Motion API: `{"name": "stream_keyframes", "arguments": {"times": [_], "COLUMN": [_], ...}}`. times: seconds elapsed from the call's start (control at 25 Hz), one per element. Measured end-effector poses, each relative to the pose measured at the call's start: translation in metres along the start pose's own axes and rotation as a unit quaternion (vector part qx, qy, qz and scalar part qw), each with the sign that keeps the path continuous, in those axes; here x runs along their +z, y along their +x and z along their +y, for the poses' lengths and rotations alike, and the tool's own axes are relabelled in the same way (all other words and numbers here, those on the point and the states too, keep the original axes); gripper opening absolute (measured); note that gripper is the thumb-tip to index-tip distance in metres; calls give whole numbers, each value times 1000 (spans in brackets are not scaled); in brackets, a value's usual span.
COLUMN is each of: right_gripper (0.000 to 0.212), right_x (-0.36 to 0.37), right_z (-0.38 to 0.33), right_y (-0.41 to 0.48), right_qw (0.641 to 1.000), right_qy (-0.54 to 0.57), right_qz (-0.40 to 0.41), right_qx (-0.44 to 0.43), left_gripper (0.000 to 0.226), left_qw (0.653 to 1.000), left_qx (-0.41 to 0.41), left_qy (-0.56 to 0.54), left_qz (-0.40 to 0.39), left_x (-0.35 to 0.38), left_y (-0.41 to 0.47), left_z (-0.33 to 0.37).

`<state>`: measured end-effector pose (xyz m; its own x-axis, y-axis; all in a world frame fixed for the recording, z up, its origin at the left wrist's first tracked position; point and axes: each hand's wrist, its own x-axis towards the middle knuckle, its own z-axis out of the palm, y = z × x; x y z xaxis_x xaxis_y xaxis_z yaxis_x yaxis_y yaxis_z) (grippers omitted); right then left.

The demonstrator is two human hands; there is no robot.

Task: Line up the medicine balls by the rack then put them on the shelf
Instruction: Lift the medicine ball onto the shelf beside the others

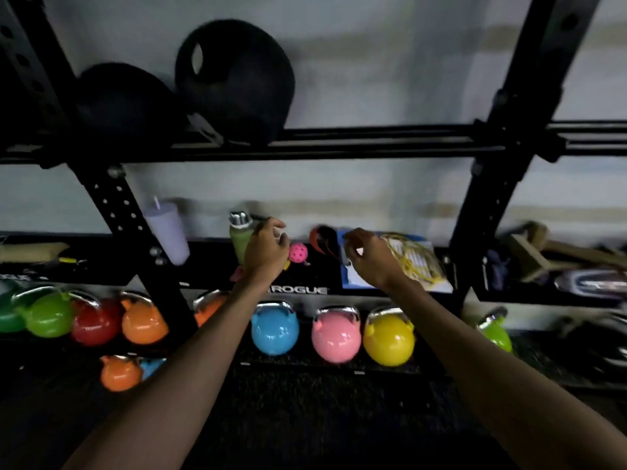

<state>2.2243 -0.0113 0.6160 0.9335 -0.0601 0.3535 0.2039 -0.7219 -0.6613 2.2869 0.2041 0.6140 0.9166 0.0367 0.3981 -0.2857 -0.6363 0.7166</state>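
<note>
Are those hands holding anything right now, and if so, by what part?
Nothing is held. The left hand and right hand hover empty, fingers loosely curled; both black medicine balls sit on the top shelf.

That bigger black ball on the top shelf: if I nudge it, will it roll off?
Probably not: the bigger black ball sits cradled on the shelf rails, seemingly against the smaller black ball. Its bulk suggests it is heavy. The grip hole should give a secure hold.
</note>
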Motion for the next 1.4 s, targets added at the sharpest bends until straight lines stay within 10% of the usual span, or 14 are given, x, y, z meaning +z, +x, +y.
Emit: {"name": "stream_keyframes", "arguments": {"times": [0.48,1.04,1.24,1.4], "right_gripper": [26,20,19,78], "right_x": [72,263,372,436], "right_z": [156,342,463,550], "right_y": [-194,-419,-501,-542], "right_qw": [943,797,695,574], "right_qy": [-38,58,253,379], "right_qz": [-166,-293,-154,-86], "right_qx": [287,524,656,721], "left_gripper": [17,42,82,90], "left_qw": [941,803,771,777], "left_qx": [-71,-287,-349,-393], "left_qy": [84,127,124,63], "left_qz": [-321,-506,-519,-488], "left_x": [172,331,430,493], "left_y": [-204,-411,-471,-488], "left_z": [-99,-317,-432,-498]}}
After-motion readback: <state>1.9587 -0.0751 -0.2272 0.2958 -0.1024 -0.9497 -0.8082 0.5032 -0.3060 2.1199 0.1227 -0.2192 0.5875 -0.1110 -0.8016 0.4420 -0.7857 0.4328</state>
